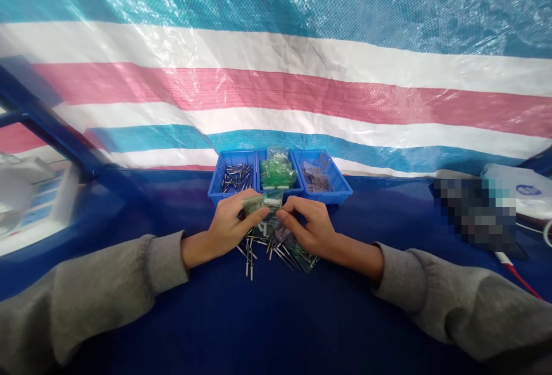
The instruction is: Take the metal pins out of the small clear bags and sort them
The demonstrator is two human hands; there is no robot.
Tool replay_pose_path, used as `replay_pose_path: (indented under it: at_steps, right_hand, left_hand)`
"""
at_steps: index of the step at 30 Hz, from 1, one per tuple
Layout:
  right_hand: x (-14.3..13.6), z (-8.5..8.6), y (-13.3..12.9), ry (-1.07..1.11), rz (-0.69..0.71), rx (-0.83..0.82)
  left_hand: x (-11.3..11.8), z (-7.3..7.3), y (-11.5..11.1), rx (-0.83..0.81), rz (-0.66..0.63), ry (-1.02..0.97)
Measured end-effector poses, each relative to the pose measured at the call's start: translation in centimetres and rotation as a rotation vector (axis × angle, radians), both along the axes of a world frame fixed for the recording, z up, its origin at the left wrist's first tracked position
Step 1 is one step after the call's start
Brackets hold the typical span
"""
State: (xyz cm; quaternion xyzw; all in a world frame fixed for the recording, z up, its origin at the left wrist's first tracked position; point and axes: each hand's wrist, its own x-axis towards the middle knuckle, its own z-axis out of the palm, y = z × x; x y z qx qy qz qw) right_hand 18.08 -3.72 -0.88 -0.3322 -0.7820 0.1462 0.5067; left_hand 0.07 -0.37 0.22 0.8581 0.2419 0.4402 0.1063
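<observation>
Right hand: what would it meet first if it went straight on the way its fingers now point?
The right hand would first meet the small clear bag at its fingertips, then probably the left hand; depth there is unclear.

Both hands, left point(235, 222) and right point(308, 225), pinch a small clear bag point(272, 198) between thumbs and fingers, center of table point(267, 329). Under them: loose pile of metal pins point(250, 254), plus more clear bags point(305, 255). Just beyond, three blue bins side by side: left bin point(212, 185) has dark metal pins, middle bin point(257, 172) green-tinted bags, right bin point(340, 191) clear bags. Striped sheet point(302, 87) behind. Pixelated dark object point(478, 214) and red cable point(524, 280) far right.
</observation>
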Motion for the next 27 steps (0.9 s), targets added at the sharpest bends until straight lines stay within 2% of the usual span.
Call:
replay_pose_path:
  at_steps: [4, 8, 14, 18, 22, 27]
  right_hand:
    - [0.06, -0.07, 0.12, -0.002, -0.008, 0.008]
    - [0.16, -0.02, 0.24, 0.008, 0.000, 0.008]
    - [0.25, -0.18, 0.12, 0.007, -0.059, 0.050]
    - [0.20, -0.33, 0.17, 0.034, -0.095, 0.046]
    - [0.17, -0.30, 0.29, 0.054, -0.069, 0.033]
    - [0.13, -0.22, 0.34, 0.048, -0.049, 0.012]
  left_hand:
    - [0.13, 0.09, -0.04, -0.002, 0.044, -0.011]
    - [0.24, 0.17, -0.11, -0.013, 0.010, -0.017]
    - [0.28, 0.08, 0.04, -0.006, 0.006, 0.040]
    - [0.28, 0.00, -0.05, -0.037, 0.036, 0.004]
    - [0.23, 0.03, -0.19, -0.056, 0.053, -0.021]
    - [0.12, 0.22, -0.29, -0.056, 0.010, -0.014]
